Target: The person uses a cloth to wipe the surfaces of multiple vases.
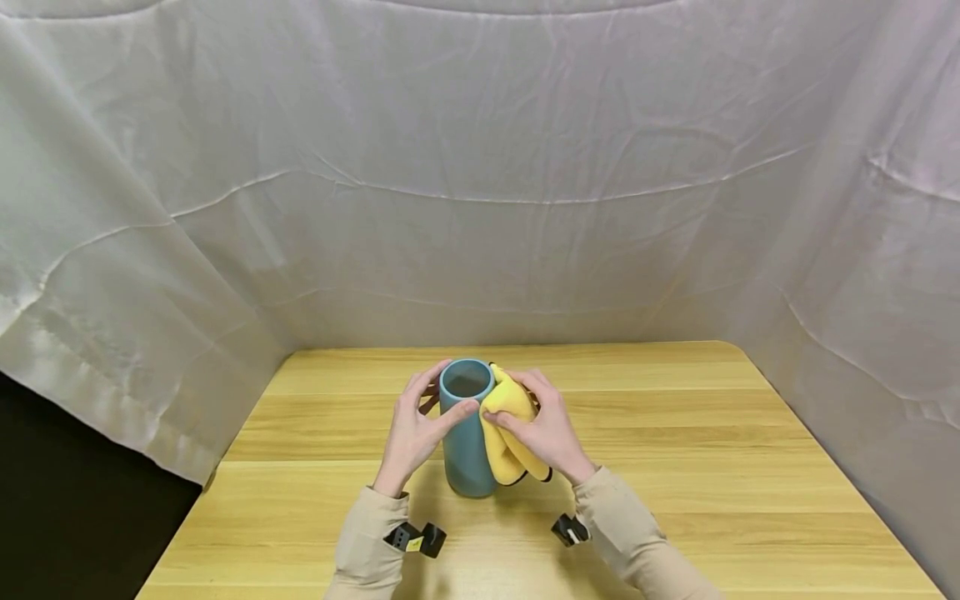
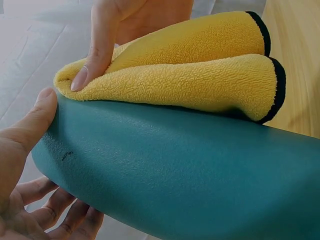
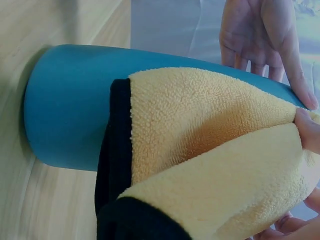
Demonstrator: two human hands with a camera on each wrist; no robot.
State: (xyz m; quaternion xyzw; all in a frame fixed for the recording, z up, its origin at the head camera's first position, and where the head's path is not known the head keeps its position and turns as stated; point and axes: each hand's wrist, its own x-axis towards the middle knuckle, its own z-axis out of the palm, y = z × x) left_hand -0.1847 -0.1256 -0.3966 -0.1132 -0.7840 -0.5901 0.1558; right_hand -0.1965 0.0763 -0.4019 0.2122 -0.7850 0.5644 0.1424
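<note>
My left grip (image 1: 415, 427) curls round the blue-green, open-topped cylindrical vase (image 1: 467, 462), upright on the pale wooden desk (image 1: 697, 467). At the vase's right, my right grip (image 1: 551, 431) pinches a black-edged yellow plush cloth (image 1: 513, 404) against it. Wiping, I judge; next calls for sliding downward.

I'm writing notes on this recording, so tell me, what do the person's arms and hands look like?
The left hand and right hand wear no gloves. The left sleeve and right sleeve are beige and creased. The left one carries a small black device with a yellow label; the right one, a black unit with a whitish mark.
</note>
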